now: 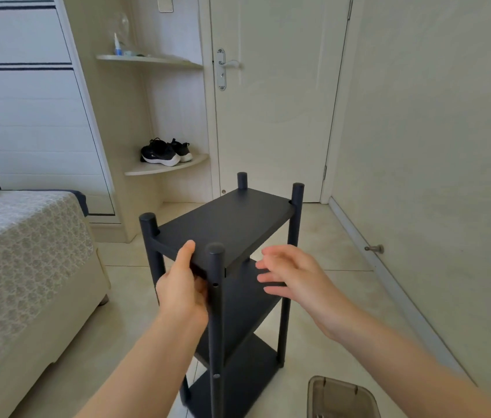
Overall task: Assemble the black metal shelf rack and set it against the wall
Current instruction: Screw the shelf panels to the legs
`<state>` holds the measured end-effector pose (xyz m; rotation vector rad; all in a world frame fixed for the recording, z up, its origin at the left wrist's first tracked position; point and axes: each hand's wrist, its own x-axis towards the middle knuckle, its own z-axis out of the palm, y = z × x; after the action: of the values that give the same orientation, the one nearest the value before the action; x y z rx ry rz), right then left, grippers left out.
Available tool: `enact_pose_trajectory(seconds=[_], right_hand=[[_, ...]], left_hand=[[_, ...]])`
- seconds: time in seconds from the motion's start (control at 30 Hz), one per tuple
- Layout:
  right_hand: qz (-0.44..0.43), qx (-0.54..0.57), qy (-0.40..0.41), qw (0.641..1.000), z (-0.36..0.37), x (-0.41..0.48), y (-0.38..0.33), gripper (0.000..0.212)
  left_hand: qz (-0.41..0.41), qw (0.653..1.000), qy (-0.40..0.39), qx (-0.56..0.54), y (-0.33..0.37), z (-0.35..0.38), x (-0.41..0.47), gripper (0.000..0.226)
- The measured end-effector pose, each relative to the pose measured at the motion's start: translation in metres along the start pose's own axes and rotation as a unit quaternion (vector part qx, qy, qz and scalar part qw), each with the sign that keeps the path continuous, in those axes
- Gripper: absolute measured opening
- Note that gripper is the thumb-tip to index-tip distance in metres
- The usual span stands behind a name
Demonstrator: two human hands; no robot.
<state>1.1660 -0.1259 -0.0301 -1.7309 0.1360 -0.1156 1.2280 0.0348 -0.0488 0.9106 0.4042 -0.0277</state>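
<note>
My left hand (182,285) grips the near edge of the rack's top shelf (226,224), thumb on top and fingers curled under, just beside the near post. My right hand (292,276) hangs loose at 3 o'clock of that post, fingers spread and straight, holding nothing. It is blurred, so I cannot tell whether the fingertips touch the shelf edge.

The rack (244,321) stands upright at centre, running down to 6 o'clock over the tile floor (328,251), with all four posts fitted. The wall (434,146) lies at 3 o'clock, well apart from it. I see a door (271,101) at 12, a bed (27,251) at 9, shoes (165,150) at 11 and a grey bin (340,396) at 5.
</note>
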Motion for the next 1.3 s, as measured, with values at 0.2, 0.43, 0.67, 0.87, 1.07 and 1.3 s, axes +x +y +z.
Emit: enact_pose_trajectory(seconds=[0.2, 0.43, 0.67, 0.87, 1.07, 1.3], right_hand=[[-0.144, -0.108, 0.05, 0.982, 0.008, -0.019, 0.007, 0.045], [-0.164, -0.143, 0.033, 0.976, 0.002, -0.023, 0.007, 0.031], [-0.185, -0.182, 0.027, 0.965, 0.005, -0.023, 0.009, 0.014], [-0.187, -0.217, 0.026, 0.958, 0.003, -0.018, 0.011, 0.013], [-0.175, -0.223, 0.061, 0.957, 0.004, -0.016, 0.014, 0.024], [-0.131, -0.115, 0.076, 0.982, 0.002, 0.0, 0.019, 0.028]], left_hand=[[-0.065, 0.967, -0.241, 0.048, -0.003, -0.015, -0.018, 0.044], [-0.061, 0.943, -0.311, 0.099, -0.003, -0.028, -0.012, 0.033], [-0.022, 0.938, -0.321, 0.127, -0.013, -0.025, -0.016, 0.031], [-0.013, 0.948, -0.297, 0.111, -0.023, -0.022, -0.01, 0.018], [0.018, 0.966, -0.247, 0.075, -0.038, -0.007, -0.018, 0.043], [0.042, 0.979, -0.173, 0.103, -0.055, 0.019, -0.025, 0.028]])
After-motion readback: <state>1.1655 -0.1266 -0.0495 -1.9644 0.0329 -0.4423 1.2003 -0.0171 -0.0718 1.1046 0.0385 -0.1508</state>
